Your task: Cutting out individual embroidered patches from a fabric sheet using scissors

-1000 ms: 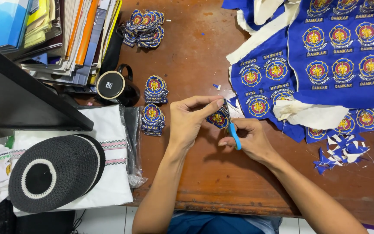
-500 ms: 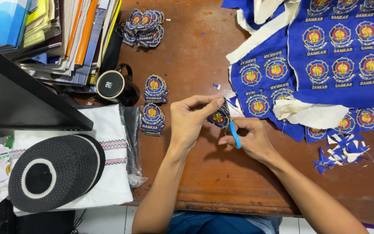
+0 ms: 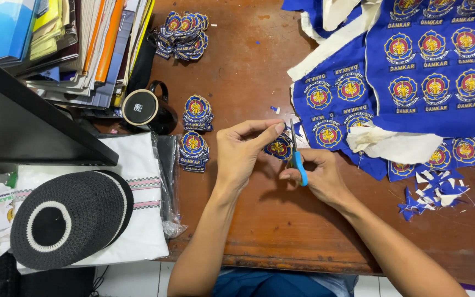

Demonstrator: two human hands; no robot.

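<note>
My left hand (image 3: 242, 154) pinches a round blue and gold embroidered patch (image 3: 277, 148) between thumb and fingertips above the wooden desk (image 3: 259, 220). My right hand (image 3: 317, 176) grips small blue-handled scissors (image 3: 296, 157), blades pointing up at the patch's right edge. Two small stacks of cut patches (image 3: 194, 132) lie just left of my left hand. A larger pile of patches (image 3: 182, 34) sits at the back. Blue cloth sheets (image 3: 435, 66) printed with rows of uncut patches cover the right side.
A black mug (image 3: 147, 110) stands by a stack of books and folders (image 3: 78, 44) at the back left. A black and white knitted cap (image 3: 67, 217) rests on folded white cloth in plastic. Blue and white fabric scraps (image 3: 432, 192) lie at right. A dark shelf edge (image 3: 34, 115) juts in from the left.
</note>
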